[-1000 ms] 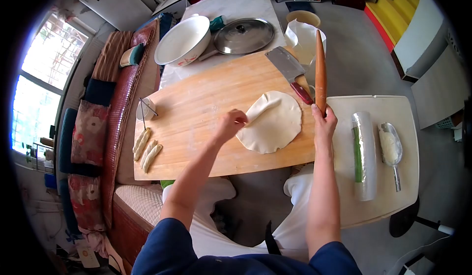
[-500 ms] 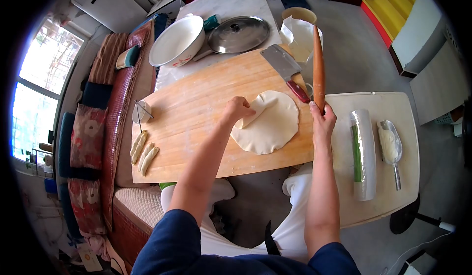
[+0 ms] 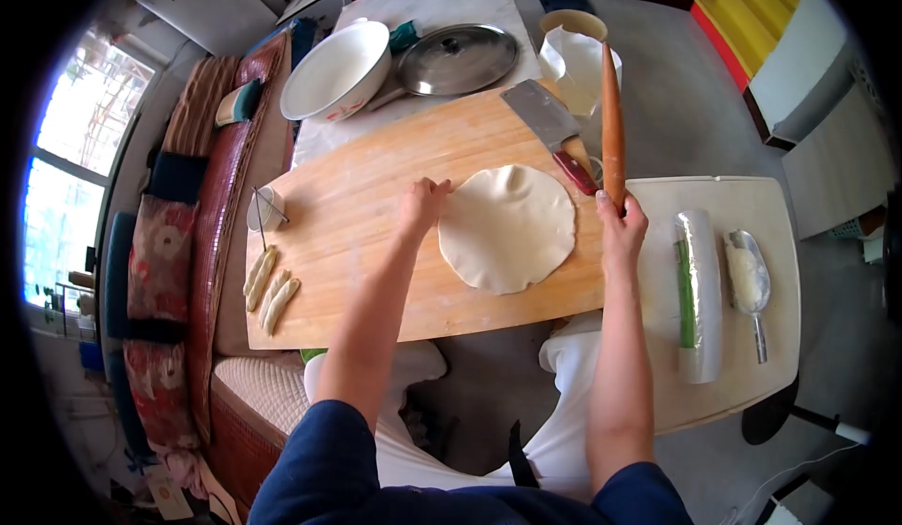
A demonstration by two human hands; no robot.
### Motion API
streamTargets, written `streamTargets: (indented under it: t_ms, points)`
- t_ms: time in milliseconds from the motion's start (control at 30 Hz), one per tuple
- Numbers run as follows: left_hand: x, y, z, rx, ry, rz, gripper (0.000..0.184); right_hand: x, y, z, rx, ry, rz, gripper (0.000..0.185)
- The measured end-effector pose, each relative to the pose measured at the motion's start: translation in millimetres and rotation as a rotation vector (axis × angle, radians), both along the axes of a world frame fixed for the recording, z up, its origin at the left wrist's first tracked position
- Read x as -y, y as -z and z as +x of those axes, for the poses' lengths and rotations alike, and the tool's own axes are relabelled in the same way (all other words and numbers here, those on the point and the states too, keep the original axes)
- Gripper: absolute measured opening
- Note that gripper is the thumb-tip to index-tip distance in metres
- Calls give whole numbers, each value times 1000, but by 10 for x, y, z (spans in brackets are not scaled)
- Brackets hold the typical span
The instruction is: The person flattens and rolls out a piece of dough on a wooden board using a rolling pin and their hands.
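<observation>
A round, flat sheet of dough (image 3: 507, 234) lies spread on the wooden board (image 3: 376, 173), with a small raised fold near its far edge. My left hand (image 3: 426, 206) is at the dough's upper left edge, its fingers closed in a pinch there. My right hand (image 3: 622, 224) grips a tapered wooden rolling pin (image 3: 613, 131) by its near end and holds it upright, off the dough. Just left of the pin, a cleaver (image 3: 545, 116) with a red handle rests on the board's right side.
Twisted dough strips (image 3: 277, 301) and a small white cup (image 3: 267, 208) with a thin stick sit at the board's left. Behind are a white basin (image 3: 338, 74) and a metal lid (image 3: 460, 60). Plastic wrap (image 3: 698, 295) and a flour scoop (image 3: 749, 281) lie on the right-hand table.
The dough's folded left side has come down flat. My left hand has moved left with that edge, while my right hand still holds the rolling pin upright.
</observation>
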State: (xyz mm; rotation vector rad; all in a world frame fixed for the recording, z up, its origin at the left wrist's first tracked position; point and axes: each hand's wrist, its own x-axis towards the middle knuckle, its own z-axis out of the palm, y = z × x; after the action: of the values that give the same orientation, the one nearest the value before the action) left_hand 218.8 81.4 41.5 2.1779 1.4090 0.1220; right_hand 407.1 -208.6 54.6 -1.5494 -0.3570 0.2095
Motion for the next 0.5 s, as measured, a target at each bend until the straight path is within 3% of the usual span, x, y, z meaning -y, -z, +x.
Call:
streamTargets:
  t_ms: [167, 267, 367, 500]
  points:
    - [433, -110, -104, -104, 54, -63, 44, -36, 34, -36, 26, -33, -11, 23]
    - [468, 322, -224, 330, 211, 409, 34, -70, 121, -38, 10, -51, -18, 20]
    - [813, 152, -211, 302, 100, 320, 26, -103, 37, -106, 53, -79, -58, 21]
    - [661, 433, -550, 553, 39, 186, 19, -151, 74, -167, 99, -85, -142, 24]
